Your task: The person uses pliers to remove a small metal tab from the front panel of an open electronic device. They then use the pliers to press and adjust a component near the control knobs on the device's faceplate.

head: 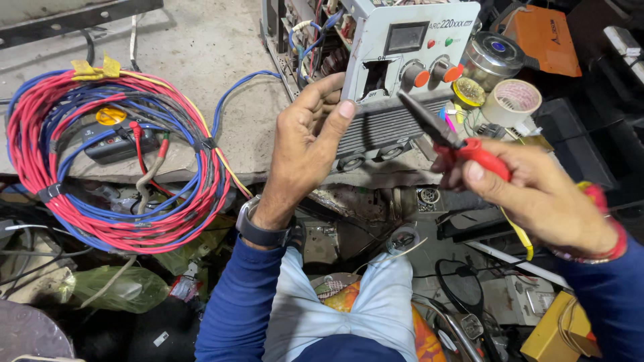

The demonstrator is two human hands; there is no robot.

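A grey welding machine (396,74) with its side cover off lies tilted on the concrete worktop (194,47) at about twelve o'clock, its front panel showing a small dark display, two orange-tipped knobs and a rectangular opening. The left hand (305,144) rests against the machine's left front edge, fingers spread and pressed to the casing, thumb up near the opening. The right hand (537,194), at about three o'clock, is clenched around the red handles of long-nose pliers (443,131), whose dark closed tips point up toward the panel just below the knobs. Just right of the machine, at one o'clock, stand a roll of pale tape (513,100), a small yellow roll (468,92) and a shiny metal tin (493,57). Well apart at nine o'clock lies a big coil of red and blue wire (114,161), with a dark clamp meter (117,141) inside its ring. A watch (258,231) sits on the left wrist.
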